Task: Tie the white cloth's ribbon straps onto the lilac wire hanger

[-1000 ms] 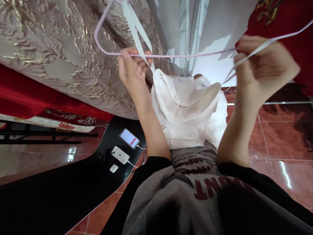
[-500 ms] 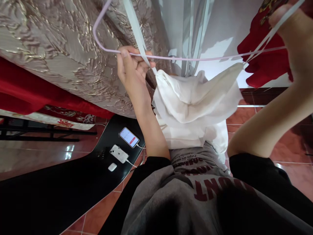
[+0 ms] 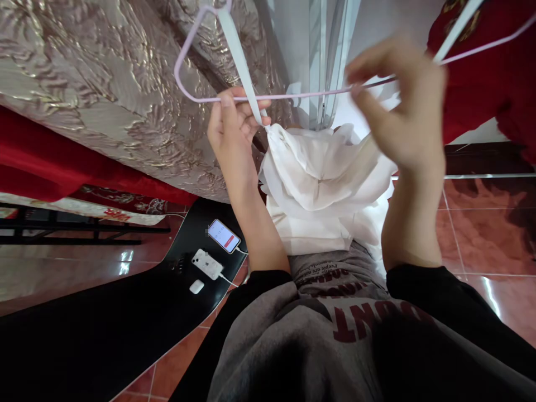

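My left hand [image 3: 238,120] pinches the lower bar of a pale pink hanger [image 3: 301,95], its fingers closed around it. A white strap [image 3: 238,53] hangs over the hanger's left side and runs down past these fingers to a white sheer garment [image 3: 318,178]. The garment hangs in folds before my body. My right hand [image 3: 404,106] is blurred, at the bar's right part, thumb and forefinger curved with a gap between them. Whether it touches the bar is unclear. Another white strap [image 3: 458,28] stretches up over the hanger's right side, behind the right hand.
Shiny patterned fabric [image 3: 104,84] hangs at left, with red cloth [image 3: 54,156] beneath. More red cloth [image 3: 473,95] hangs at right. A black bench [image 3: 138,301] at lower left carries a lit phone [image 3: 224,234], a white phone [image 3: 206,263] and a small white case [image 3: 196,286].
My right hand has come down and left from the upper right, away from the strap, to the hanger bar. The left hand keeps its hold and has shifted slightly right.
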Tool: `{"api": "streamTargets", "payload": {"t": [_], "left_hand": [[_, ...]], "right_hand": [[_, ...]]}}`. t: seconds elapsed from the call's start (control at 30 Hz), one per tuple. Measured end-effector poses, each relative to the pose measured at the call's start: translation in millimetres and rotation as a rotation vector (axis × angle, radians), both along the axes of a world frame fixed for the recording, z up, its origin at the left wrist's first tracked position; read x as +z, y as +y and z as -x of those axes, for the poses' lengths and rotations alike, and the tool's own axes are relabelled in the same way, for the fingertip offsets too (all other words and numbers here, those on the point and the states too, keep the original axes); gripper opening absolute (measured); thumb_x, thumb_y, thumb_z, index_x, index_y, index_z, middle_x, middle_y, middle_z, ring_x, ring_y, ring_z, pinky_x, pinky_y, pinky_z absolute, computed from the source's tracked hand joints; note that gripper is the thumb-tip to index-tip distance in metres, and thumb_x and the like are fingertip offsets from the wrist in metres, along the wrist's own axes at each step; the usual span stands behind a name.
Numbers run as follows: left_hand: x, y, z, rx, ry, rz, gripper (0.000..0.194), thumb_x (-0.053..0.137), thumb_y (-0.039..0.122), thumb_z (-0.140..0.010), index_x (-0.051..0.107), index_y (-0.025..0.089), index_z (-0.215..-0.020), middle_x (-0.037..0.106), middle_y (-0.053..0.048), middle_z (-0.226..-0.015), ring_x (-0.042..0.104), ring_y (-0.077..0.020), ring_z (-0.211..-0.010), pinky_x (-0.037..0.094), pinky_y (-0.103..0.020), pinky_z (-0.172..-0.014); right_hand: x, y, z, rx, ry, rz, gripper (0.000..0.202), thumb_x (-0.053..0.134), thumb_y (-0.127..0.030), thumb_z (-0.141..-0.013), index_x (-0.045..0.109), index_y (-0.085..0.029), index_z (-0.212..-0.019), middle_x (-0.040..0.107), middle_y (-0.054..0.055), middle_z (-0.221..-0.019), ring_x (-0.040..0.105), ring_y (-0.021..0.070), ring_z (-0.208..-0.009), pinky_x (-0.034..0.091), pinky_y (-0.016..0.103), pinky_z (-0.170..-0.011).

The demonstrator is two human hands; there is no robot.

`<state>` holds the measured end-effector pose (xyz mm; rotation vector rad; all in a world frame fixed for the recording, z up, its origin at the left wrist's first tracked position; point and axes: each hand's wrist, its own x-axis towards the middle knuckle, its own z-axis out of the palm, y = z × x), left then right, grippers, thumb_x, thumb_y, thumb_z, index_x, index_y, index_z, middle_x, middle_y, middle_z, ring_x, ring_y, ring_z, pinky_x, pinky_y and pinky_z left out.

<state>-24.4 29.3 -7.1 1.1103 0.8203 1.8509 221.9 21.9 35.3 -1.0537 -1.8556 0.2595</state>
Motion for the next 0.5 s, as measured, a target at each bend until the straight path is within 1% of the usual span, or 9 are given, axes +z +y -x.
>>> {"api": "streamTargets", "payload": {"t": [0.07, 0.1, 0.17, 0.2, 0.27, 0.33, 0.4, 0.47, 0.5], "left_hand": [[-5.9, -5, 10, -0.039, 0.095, 0.01, 0.032, 0.049, 0.038, -0.115, 0.072, 0.021, -0.101, 0.08, -0.006, -0.086, 0.077, -0.0196, -0.08, 0.062, -0.033, -0.08], [-7.6, -10, 15, -0.059, 0.149, 0.012, 0.031, 0.055, 0.042, -0.113, 0.075, 0.022, -0.101, 0.08, -0.006, -0.087, 0.077, -0.02, -0.081, 0.062, -0.034, -0.083], [-6.3, -21, 26, -0.093, 0.237, -0.004, 0.032, 0.063, 0.048, -0.108, 0.078, 0.022, -0.097, 0.081, -0.006, -0.089, 0.077, -0.0215, -0.085, 0.062, -0.035, -0.085], [-2.7, -27, 29, -0.115, 0.269, -0.011, 0.033, 0.066, 0.05, -0.106, 0.079, 0.022, -0.096, 0.081, -0.007, -0.09, 0.078, -0.0229, -0.087, 0.061, -0.036, -0.085], [10.0, -39, 33, -0.183, 0.311, -0.003, 0.036, 0.069, 0.054, -0.103, 0.081, 0.021, -0.096, 0.08, -0.01, -0.091, 0.078, -0.0263, -0.089, 0.06, -0.035, -0.078], [27.9, -47, 33, -0.213, 0.293, 0.03, 0.039, 0.07, 0.057, -0.101, 0.081, 0.02, -0.099, 0.079, -0.012, -0.092, 0.078, -0.0294, -0.092, 0.058, -0.034, -0.069], [47.4, -48, 33, -0.16, 0.212, 0.081, 0.039, 0.067, 0.06, -0.102, 0.079, 0.023, -0.107, 0.078, -0.011, -0.096, 0.078, -0.0314, -0.102, 0.058, -0.033, -0.068], [64.5, -43, 35, -0.072, 0.116, 0.119, 0.039, 0.06, 0.061, -0.105, 0.075, 0.027, -0.118, 0.079, -0.01, -0.103, 0.076, -0.0315, -0.115, 0.061, -0.033, -0.073], [70.9, -39, 37, -0.041, 0.084, 0.133, 0.04, 0.057, 0.061, -0.107, 0.073, 0.029, -0.124, 0.079, -0.01, -0.108, 0.075, -0.0311, -0.12, 0.062, -0.034, -0.075]], "right_hand": [[-18.6, -2, 7, -0.038, -0.113, -0.031, 0.019, 0.068, -0.034, -0.095, 0.072, -0.028, -0.112, 0.076, 0.002, -0.111, 0.066, 0.02, -0.105, 0.048, 0.047, -0.113], [-26.7, -3, 9, -0.079, -0.128, -0.06, 0.019, 0.066, -0.039, -0.097, 0.072, -0.031, -0.113, 0.077, 0.002, -0.11, 0.066, 0.0212, -0.107, 0.047, 0.05, -0.116], [-39.7, -4, 12, -0.16, -0.067, -0.149, 0.024, 0.054, -0.05, -0.102, 0.07, -0.035, -0.113, 0.075, 0.002, -0.107, 0.065, 0.0238, -0.111, 0.043, 0.056, -0.122], [-44.2, -5, 13, -0.182, -0.041, -0.188, 0.028, 0.049, -0.053, -0.104, 0.069, -0.036, -0.112, 0.074, 0.003, -0.105, 0.065, 0.0249, -0.112, 0.04, 0.059, -0.126], [-49.2, -9, 15, -0.196, -0.017, -0.233, 0.033, 0.044, -0.058, -0.104, 0.068, -0.037, -0.112, 0.072, 0.004, -0.102, 0.065, 0.0265, -0.114, 0.035, 0.062, -0.13], [-49.6, -12, 18, -0.194, -0.015, -0.238, 0.034, 0.043, -0.059, -0.104, 0.068, -0.038, -0.113, 0.072, 0.004, -0.102, 0.066, 0.0271, -0.115, 0.033, 0.064, -0.132], [-47.4, -15, 19, -0.185, -0.012, -0.211, 0.033, 0.043, -0.058, -0.103, 0.068, -0.039, -0.114, 0.072, 0.004, -0.103, 0.065, 0.0269, -0.115, 0.03, 0.064, -0.133], [-44.6, -17, 19, -0.165, 0.002, -0.173, 0.032, 0.044, -0.058, -0.103, 0.068, -0.04, -0.115, 0.072, 0.004, -0.105, 0.065, 0.0267, -0.116, 0.027, 0.063, -0.135], [-43.5, -17, 19, -0.148, 0.008, -0.152, 0.032, 0.045, -0.058, -0.102, 0.068, -0.041, -0.116, 0.073, 0.004, -0.107, 0.065, 0.0269, -0.117, 0.026, 0.062, -0.135]]}}
